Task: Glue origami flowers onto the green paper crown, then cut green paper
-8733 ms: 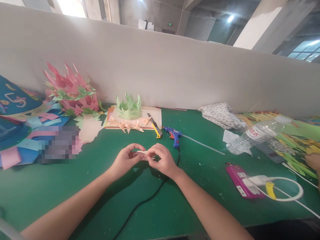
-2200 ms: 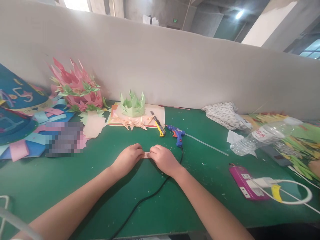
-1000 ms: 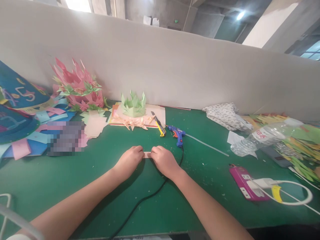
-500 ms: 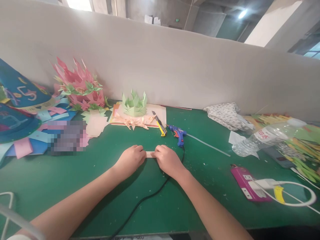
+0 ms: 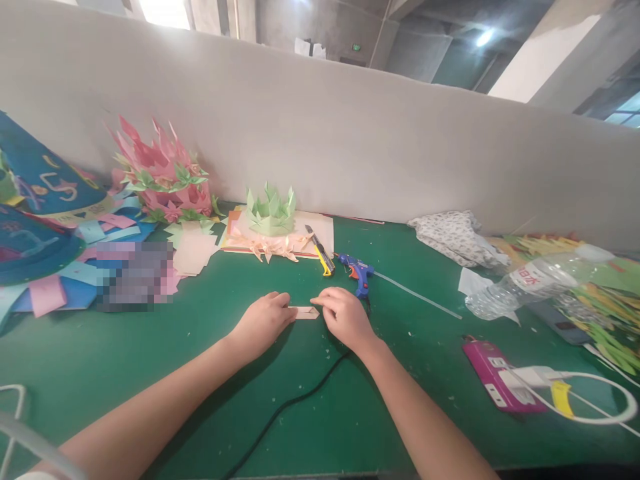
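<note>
A small folded strip of pale peach paper lies flat on the green table, with a triangular fold at its right end. My left hand rests knuckles-up with curled fingers pressing the strip's left end. My right hand sits at the strip's right end, fingers bent, its fingertips touching the paper's tip. Both forearms reach in from the bottom edge.
A blue glue gun with black cord, a yellow utility knife and a green paper crown lie beyond the hands. A pink paper flower stands left. Water bottle, pink power strip and cloth sit right.
The hands lowered the paper from the air to the table and pressed it flat. In the last half second my right hand slid right, uncovering more of the strip.
</note>
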`<state>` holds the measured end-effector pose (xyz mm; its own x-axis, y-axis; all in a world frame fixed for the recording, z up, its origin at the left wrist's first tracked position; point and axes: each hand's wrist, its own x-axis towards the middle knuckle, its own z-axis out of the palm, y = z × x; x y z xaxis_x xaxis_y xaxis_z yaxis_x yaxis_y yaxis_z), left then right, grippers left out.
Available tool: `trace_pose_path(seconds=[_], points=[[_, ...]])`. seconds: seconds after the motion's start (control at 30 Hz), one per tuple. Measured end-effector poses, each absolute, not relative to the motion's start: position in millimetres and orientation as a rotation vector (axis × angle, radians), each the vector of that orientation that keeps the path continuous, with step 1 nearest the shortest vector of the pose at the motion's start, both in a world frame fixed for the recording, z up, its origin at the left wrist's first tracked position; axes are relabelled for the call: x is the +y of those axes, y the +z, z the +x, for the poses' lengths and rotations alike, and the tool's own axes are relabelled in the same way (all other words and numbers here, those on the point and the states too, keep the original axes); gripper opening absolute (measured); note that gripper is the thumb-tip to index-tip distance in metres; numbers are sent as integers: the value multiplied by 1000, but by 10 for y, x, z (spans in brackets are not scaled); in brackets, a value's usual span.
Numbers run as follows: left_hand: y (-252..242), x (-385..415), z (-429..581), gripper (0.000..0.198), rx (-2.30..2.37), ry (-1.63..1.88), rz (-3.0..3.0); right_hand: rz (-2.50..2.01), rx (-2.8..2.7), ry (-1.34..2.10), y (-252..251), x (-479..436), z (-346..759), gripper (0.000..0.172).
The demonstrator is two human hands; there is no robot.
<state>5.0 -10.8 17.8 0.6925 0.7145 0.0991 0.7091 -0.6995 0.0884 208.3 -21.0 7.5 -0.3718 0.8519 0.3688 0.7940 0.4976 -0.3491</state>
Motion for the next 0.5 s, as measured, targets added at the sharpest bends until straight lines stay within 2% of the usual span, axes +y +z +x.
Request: trace_pose_path(seconds=[0.3,0.5], points=[[179,-98,46,31,1101,351,2725,-1257,-2260,297,48,-195,2081,33],[155,-83,39,32,1098,329,2764,-1166,-2393,400,125,-215,2077,20]])
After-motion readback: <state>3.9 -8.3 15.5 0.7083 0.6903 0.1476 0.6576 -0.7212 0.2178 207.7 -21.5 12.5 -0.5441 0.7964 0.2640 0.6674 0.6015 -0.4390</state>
